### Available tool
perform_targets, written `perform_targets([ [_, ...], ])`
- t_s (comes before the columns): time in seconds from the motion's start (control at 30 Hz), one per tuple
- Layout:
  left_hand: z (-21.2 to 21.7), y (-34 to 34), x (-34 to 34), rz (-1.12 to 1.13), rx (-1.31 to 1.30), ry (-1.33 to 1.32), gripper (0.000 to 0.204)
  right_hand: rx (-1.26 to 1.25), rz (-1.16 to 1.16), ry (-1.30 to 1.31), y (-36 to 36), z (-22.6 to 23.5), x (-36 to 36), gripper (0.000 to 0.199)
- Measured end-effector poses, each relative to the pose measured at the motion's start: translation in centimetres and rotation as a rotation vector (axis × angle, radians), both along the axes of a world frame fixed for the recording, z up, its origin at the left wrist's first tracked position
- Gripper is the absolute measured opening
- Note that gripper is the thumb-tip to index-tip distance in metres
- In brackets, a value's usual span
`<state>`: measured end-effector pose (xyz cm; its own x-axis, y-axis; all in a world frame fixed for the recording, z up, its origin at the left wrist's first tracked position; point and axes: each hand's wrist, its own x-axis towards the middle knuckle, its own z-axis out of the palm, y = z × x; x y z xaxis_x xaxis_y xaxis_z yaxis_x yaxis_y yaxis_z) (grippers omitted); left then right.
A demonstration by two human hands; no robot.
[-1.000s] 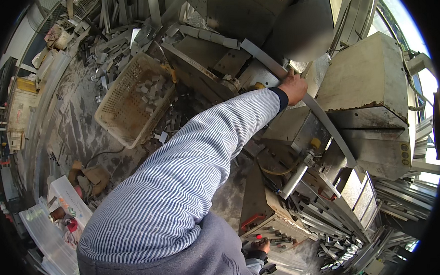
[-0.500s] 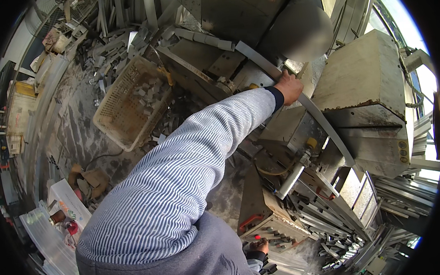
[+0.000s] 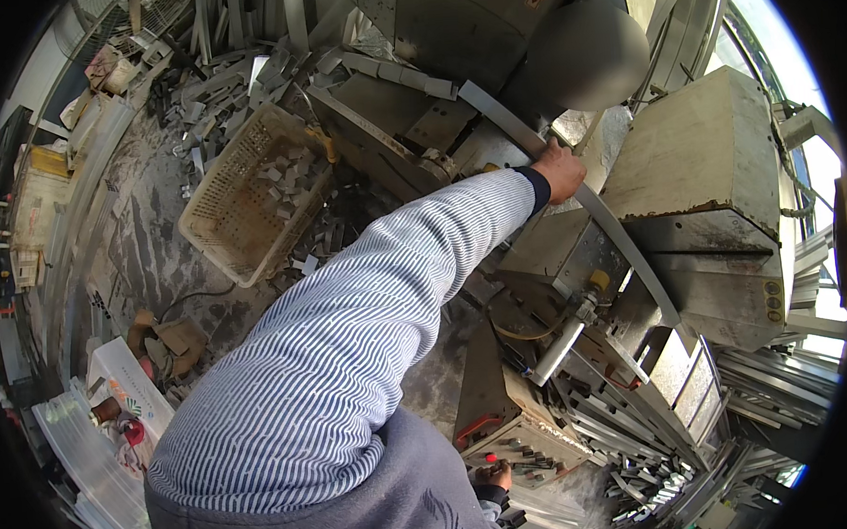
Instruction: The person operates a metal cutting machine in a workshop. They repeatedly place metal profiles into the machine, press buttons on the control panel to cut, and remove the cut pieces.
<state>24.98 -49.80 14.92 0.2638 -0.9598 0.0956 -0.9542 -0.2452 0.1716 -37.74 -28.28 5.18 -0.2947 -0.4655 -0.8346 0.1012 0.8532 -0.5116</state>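
Cream-painted metal housing [image 3: 697, 148] dominates. Well left of it, a pale crate [image 3: 215, 215] holds cut pieces; below-left of it is a control box [image 3: 556, 436]. Along the housing's left side runs a grey metal strip [image 3: 628, 243], its lower end hard to make out. The left hand [image 3: 560, 171] clamps its fingers on the strip, tips partly hidden. Well below the housing, the right hand [image 3: 494, 473] is beside a red button [image 3: 491, 457], fingers too small to tell apart or together.

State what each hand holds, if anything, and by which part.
The left hand grips a long grey metal strip partway along its length. The right hand is beside a round red button; any hold cannot be told.
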Motion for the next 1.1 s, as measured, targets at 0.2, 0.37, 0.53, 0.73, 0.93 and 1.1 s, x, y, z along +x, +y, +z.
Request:
perform_targets([
  [0.2, 0.2, 0.1, 0.0, -0.004, 0.006, 0.043, 0.034, -0.016, 0.015, 0.040, 0.1, 0.7, -0.2, 0.013],
  [0.37, 0.9, 0.2, -0.5, 0.047, 0.023, 0.031, 0.038, -0.010, 0.021, 0.127, -0.2, 0.8, 0.2, 0.017],
  [0.53, 1.4, 0.1, -0.6, 0.040, 0.061, -0.101, 0.041, -0.012, -0.295, -0.234, -0.7, 0.3, 0.0, 0.015],
  [0.73, 1.8, 0.2, -0.8, 0.029, 0.064, -0.158, 0.039, 0.043, -0.325, -0.301, -0.7, 0.8, 0.3, 0.016],
  [0.93, 2.2, 0.1, -1.8, 0.130, 0.123, -0.239, 0.046, -0.040, -0.351, -0.248, 0.3, 1.9, 0.3, 0.026],
  [1.1, 1.3, 2.5, -5.5, 0.197, 0.034, -0.249, 0.063, -0.145, -0.403, -0.225, 0.6, 1.6, -3.6, 0.024],
])
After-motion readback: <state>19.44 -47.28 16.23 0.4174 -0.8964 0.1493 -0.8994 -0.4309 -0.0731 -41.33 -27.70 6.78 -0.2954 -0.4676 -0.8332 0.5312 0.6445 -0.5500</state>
